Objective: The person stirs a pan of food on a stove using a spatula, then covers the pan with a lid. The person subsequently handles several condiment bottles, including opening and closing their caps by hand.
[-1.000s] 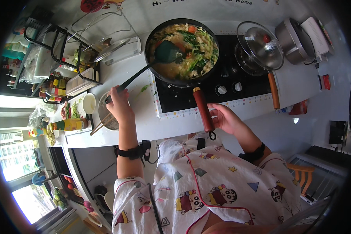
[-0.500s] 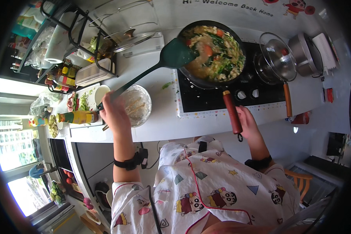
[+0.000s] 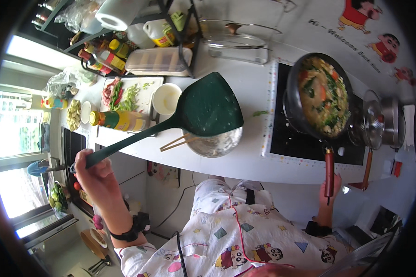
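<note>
Left hand grips a green spatula, right hand at the pan handle

The person's left hand [image 3: 94, 177] is closed around the end of the dark green spatula [image 3: 208, 106], its fingers wrapped about the grip. The broad blade, dotted with pale specks, points up and away to the right of that hand and hides part of a bowl [image 3: 222, 145] coated with white residue. Whether blade and bowl touch cannot be told. Chopsticks [image 3: 174, 144] rest at the bowl's near left side.

The right hand [image 3: 330, 188] is low behind the red handle [image 3: 329, 173] of the pan [image 3: 293, 99]; how firmly the fingers close on it cannot be seen. Ahead of this hand, the pan sits over the black hob [image 3: 286, 147], holding food [image 3: 326, 97] with leafy greens and orange pieces in pale liquid.

Ahead of the left hand, on the worktop [image 3: 249, 162], are a yellow-capped bottle [image 3: 120, 121], a cutting board [image 3: 147, 99] with chopped ingredients and a small white bowl [image 3: 166, 108].
</note>
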Demonstrator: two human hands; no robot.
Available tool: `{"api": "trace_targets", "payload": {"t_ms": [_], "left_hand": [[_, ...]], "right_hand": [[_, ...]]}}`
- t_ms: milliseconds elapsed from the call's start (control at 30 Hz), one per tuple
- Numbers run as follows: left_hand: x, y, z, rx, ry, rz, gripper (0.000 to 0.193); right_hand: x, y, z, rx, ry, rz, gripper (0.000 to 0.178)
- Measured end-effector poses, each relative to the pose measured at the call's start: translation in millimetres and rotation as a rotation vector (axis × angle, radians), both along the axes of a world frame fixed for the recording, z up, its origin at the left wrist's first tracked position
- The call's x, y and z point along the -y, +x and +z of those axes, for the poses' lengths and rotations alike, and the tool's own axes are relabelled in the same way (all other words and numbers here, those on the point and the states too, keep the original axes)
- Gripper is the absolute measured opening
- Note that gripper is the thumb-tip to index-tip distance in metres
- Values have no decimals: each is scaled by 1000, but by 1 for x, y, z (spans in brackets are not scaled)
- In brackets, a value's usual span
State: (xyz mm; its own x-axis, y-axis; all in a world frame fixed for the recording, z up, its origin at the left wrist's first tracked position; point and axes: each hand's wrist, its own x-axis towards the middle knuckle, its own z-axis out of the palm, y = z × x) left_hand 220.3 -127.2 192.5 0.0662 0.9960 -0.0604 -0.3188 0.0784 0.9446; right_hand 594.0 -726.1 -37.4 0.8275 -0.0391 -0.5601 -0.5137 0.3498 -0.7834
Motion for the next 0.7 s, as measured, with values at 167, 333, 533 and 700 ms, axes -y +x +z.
{"api": "trace_targets", "payload": {"t_ms": [167, 333, 533, 700], "left_hand": [[-33, -39, 19, 11, 32, -31, 24], [-57, -59, 30, 13, 92, -97, 21], [-70, -62, 46, -62, 219, -165, 18], [-71, -59, 53, -47, 238, -47, 18]], "right_hand": [[56, 1, -32, 201, -74, 72, 30], [65, -11, -52, 216, -175, 18, 34], [29, -19, -32, 97, -296, -61, 35], [9, -24, -20, 51, -314, -65, 34]]}}
